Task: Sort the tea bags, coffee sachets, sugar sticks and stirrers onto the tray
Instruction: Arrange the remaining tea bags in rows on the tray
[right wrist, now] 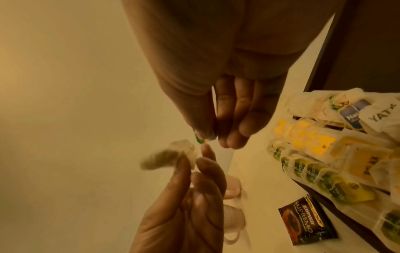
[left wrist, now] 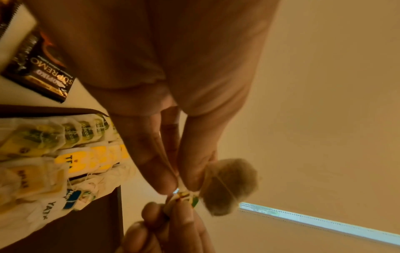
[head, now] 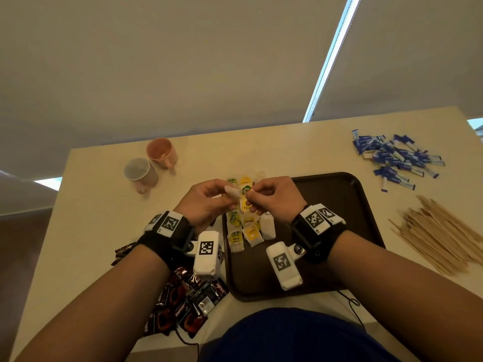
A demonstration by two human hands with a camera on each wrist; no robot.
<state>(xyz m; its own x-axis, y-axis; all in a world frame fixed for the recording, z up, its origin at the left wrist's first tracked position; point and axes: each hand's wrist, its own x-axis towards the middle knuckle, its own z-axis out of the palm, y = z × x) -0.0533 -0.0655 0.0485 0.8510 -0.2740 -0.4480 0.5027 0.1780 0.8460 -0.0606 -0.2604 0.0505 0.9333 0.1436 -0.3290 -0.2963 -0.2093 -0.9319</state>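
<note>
Both forearms [head: 104, 296] over cream table [head: 91, 218]; left hand [head: 206, 199] pinches tea bag [head: 233, 192], right hand [head: 274, 197] its tag [head: 246, 188].

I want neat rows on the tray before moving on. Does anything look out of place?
Yes. One coffee sachet lies alone on the table beside the tray, apart from the coffee pile. The tea bags on the tray overlap unevenly. Both hands hold one tea bag above them.
</note>
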